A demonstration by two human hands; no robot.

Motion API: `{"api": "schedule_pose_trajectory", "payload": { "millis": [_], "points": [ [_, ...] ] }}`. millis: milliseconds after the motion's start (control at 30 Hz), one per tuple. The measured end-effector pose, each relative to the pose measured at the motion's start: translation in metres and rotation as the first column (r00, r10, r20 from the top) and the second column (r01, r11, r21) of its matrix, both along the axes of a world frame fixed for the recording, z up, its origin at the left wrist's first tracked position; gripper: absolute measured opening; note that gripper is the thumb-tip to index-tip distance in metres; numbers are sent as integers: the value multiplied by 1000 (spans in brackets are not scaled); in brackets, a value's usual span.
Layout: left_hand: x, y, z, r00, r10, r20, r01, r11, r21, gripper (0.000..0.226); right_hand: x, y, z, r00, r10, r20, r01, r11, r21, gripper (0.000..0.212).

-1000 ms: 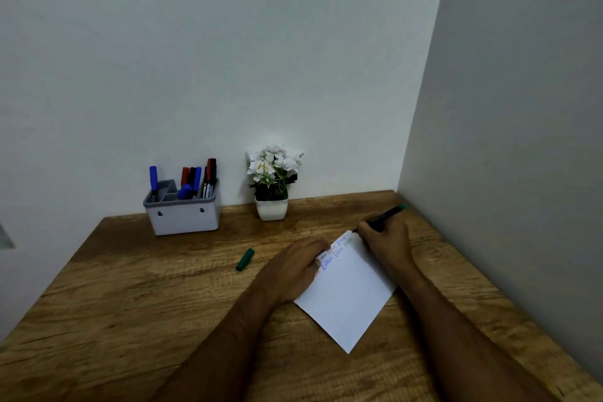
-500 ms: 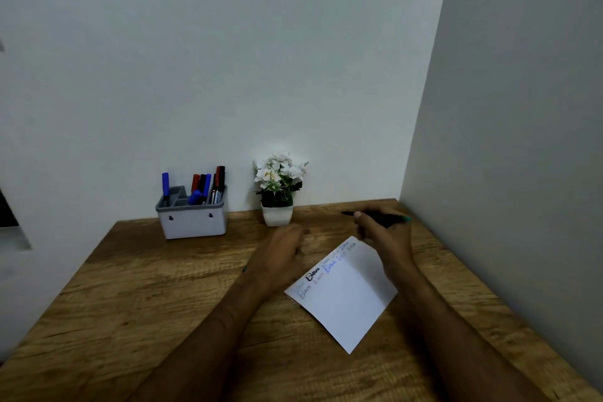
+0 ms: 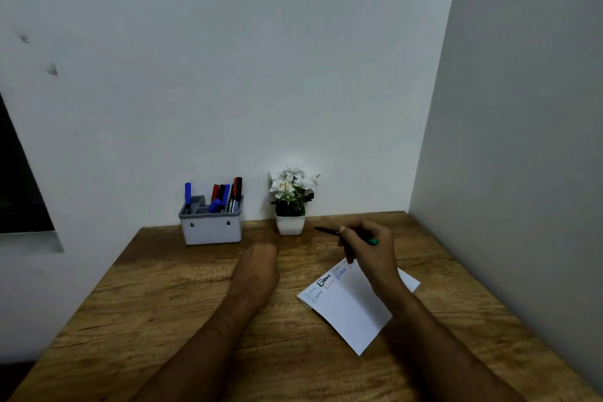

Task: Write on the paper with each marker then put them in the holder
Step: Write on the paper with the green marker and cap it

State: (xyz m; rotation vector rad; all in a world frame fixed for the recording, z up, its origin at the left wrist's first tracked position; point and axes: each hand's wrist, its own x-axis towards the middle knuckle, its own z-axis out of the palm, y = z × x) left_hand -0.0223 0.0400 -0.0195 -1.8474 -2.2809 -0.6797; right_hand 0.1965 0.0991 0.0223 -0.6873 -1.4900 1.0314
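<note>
Fingers [image 3: 346,232] of right hand [image 3: 372,248] around marker [image 3: 328,231]

Marker [image 3: 329,232] in right hand [image 3: 372,251]

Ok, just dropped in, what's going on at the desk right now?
A person sits at a wooden table. The right hand grips an uncapped green marker, lifted off the paper, which already carries several coloured words along its top edge. The left hand lies on the table left of the paper; what is under it cannot be seen. Other markers stand in the grey holder by the wall.
</note>
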Motion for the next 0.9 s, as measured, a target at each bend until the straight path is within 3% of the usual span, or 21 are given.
{"api": "schedule_pose_trajectory", "payload": {
  "millis": [233,400,467,567,700,900],
  "points": [
    [2,-3,6,994,73,77,-75,997,25,16,5,-6,-10,998,54,13,-54,998,25,17],
    [5,-2,20,940,114,321,-161,979,125,11,4,-7,-15,997,71,-4,-71,996,-48,21],
    [7,-1,33,857,98,506,-201,968,152,6,2,-8,-17,997,70,31,-69,997,-27,21],
    [6,0,56,650,60,758,-286,943,171,10,-2,-13,-17,996,75,47,-73,997,-39,25],
    [3,-1,73,378,-30,925,-376,908,183,19,-6,-19,-16,984,114,138,-114,993,-9,23],
    [1,-3,75,274,-77,959,-404,895,187,22,-14,-24,-19,959,136,249,-138,990,-11,22]
  ]
}}
